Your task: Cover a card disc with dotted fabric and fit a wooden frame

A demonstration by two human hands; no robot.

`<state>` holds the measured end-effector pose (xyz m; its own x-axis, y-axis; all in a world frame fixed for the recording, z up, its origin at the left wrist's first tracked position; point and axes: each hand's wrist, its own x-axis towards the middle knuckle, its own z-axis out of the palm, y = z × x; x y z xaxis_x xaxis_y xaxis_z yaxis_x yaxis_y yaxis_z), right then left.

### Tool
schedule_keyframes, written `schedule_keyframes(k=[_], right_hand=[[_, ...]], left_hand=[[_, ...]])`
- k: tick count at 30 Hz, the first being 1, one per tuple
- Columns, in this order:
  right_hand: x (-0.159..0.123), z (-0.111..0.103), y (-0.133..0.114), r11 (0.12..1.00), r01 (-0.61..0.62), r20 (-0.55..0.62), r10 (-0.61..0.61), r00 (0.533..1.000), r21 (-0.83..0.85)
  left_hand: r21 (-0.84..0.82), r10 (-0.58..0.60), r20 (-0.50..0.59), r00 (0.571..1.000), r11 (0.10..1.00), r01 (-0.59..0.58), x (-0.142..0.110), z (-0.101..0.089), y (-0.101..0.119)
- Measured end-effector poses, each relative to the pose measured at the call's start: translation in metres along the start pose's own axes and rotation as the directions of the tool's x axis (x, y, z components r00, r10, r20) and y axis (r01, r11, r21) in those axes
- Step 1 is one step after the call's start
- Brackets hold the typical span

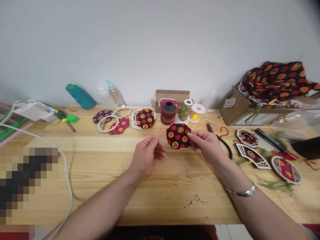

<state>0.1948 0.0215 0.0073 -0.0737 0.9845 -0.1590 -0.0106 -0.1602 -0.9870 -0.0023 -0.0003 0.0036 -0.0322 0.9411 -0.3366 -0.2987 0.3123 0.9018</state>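
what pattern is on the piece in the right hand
Red dots and orange-and-green flowers on black, clear in the head view: the piece.

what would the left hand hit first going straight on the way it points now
Likely the left hand would meet the flower-patterned fabric piece held by the right hand, though relative depth is hard to judge.

Against the pale wall (140,46), a teal thread cone (81,96) beside a clear spray bottle (115,95) with a mint-green top.
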Motion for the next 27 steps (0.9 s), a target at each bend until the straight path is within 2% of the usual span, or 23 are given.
schedule_keyframes(k=[4, 7, 11, 16, 23, 27], right_hand=[[0.0008, 0.0002, -0.0011, 1.000, 0.008, -0.024, -0.008, 1.000, 0.013], [0.0016, 0.0002, -0.0017, 1.000, 0.018, -0.035, -0.017, 0.999, 0.020], [0.0015, 0.0000, -0.0006, 1.000, 0.014, -0.005, -0.014, 1.000, 0.026], [-0.0004, 0.0025, -0.0004, 0.999, -0.023, 0.089, 0.020, 0.996, 0.029], [-0.0022, 0.0038, -0.0025, 0.997, 0.026, 0.151, -0.015, 0.988, -0.068], [0.0010, 0.0004, 0.0043, 0.997, -0.006, 0.094, 0.014, 0.996, -0.082]], left_hand=[[0.033, 0.021, 0.040, 0.999, 0.999, -0.023, -0.0003, 0.0000, -0.0015], [0.054, 0.083, 0.061, 0.995, 0.995, -0.086, 0.0002, -0.0001, -0.0030], [-0.044, 0.149, 0.038, 0.988, 0.988, -0.147, 0.0013, -0.0004, -0.0044], [-0.156, 0.064, 0.130, 0.989, 0.987, -0.043, 0.0018, -0.0003, -0.0033], [-0.044, 0.011, 0.095, 0.995, 0.999, -0.007, 0.0026, -0.0029, -0.0027], [-0.002, -0.001, 0.098, 0.995, 1.000, 0.002, 0.0033, -0.0028, -0.0032]])
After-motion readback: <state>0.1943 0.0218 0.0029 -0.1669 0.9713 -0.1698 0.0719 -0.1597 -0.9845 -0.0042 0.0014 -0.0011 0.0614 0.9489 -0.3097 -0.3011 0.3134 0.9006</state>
